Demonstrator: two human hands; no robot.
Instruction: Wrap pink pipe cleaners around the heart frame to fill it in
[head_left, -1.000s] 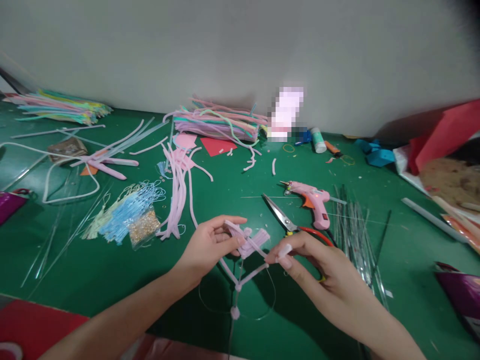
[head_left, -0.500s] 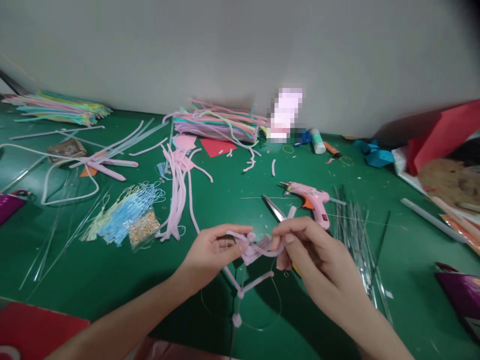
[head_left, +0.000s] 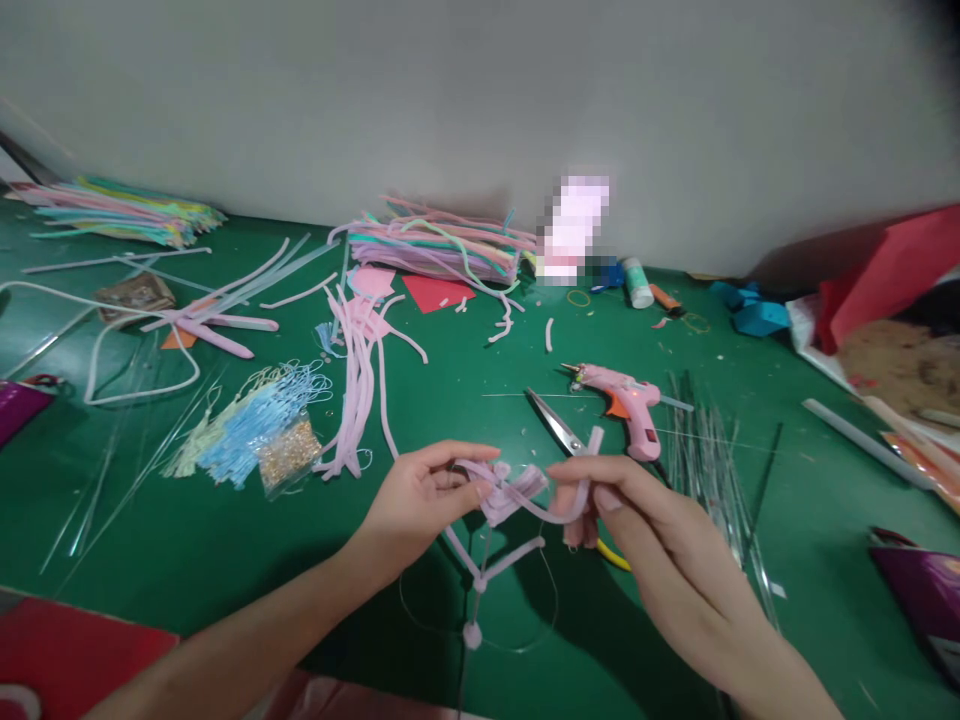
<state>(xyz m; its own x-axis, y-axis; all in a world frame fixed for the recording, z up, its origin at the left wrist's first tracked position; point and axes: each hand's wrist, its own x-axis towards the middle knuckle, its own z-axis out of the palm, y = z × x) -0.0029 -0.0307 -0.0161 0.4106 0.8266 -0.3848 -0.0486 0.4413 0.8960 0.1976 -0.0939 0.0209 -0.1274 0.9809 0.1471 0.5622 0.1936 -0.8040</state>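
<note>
1. left hand [head_left: 420,497], forearm slanting in from the lower left, pinches a folded lilac fuzzy piece [head_left: 501,507] between thumb and fingers, above the green worktop [head_left: 352,590].
2. right hand [head_left: 651,520], from the lower right, holds a soft, bent strip [head_left: 559,517] between thumb and fingers, its end pointing up.
3. below them: a v of fuzzy stems [head_left: 514,560] and a round fluffy ball [head_left: 472,635].
4. metal scissors [head_left: 555,422], partly hidden by the right hand; near them, a pink glue gun [head_left: 641,412].
5. to the left, blue tassels [head_left: 247,430].
</note>
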